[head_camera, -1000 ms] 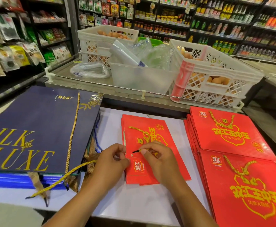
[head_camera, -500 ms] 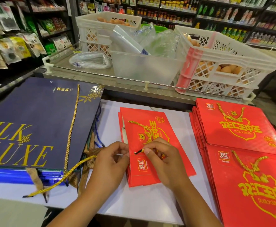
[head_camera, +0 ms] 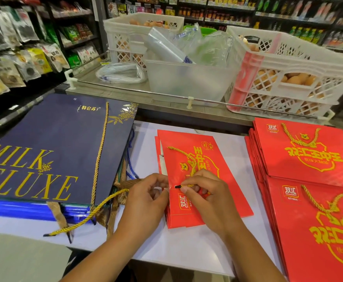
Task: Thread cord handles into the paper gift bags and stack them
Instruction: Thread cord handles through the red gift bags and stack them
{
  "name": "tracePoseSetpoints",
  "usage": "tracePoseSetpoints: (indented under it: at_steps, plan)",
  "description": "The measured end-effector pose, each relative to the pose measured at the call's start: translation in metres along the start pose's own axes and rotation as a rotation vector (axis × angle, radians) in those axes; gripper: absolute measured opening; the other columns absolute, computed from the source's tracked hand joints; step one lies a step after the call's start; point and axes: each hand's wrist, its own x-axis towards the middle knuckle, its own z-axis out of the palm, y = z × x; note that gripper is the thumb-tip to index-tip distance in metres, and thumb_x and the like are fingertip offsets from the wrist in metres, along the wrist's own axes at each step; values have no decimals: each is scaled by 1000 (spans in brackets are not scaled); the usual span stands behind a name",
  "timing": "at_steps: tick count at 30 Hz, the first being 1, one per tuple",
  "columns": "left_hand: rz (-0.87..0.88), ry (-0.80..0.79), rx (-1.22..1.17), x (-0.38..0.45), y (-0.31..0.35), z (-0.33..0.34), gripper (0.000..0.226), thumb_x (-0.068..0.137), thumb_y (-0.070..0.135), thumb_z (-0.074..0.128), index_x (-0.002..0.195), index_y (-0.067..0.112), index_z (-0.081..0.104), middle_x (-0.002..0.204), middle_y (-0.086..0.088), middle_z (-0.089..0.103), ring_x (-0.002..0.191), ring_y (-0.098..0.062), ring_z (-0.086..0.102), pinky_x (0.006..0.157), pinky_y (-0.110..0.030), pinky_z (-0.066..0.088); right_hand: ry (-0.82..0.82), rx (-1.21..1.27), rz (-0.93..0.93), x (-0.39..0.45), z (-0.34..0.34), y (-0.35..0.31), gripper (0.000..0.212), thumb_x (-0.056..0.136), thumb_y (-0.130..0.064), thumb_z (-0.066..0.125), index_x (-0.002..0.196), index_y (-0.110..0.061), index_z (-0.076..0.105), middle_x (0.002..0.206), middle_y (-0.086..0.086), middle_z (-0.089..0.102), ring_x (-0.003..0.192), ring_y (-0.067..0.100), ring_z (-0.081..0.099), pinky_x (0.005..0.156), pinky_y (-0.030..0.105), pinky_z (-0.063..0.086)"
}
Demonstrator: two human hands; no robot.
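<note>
Right hand (head_camera: pixel 205 192) pinching gold cord (head_camera: pixel 183 154), left hand (head_camera: pixel 148 198) gripping red bag (head_camera: pixel 223 192) edge, hole hidden

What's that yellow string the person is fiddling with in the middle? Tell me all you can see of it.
It is a twisted gold cord with a short black tip. It lies in a loose curve on the flat red paper bag at the middle of the white table. The right hand pinches it just behind the tip, which points left toward the bag's edge, where the left hand holds the bag. Its far end lies near the bag's upper left.
</note>
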Motion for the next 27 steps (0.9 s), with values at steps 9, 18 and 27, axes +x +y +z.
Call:
tracePoseSetpoints:
  at_steps: [9,18,27]
  plan:
    - [10,-12,-32,0,-2,-1,14,94,12,74,98,25,76,90,1,77,75,-31,70,68,-47,63,20,-94,-66,-2,5,-3,5,92,-23,78,96,-26,78,90,-19,60,82,8,61,71,12,45]
    - [49,-11,-30,2,-9,-3,10,93,15,74,86,22,75,68,-8,65,59,-23,53,56,-37,50,31,-44,-77,-3,1,-3,15,92,-15,78,99,-27,78,93,-16,64,83,14,63,70,18,48]
    - [42,-8,-11,2,-10,-4,9,93,15,76,86,20,74,63,-18,56,56,-19,46,55,-35,44,25,-76,-132,-3,9,1,14,93,-18,76,102,-28,79,92,-17,61,83,8,62,68,26,51]
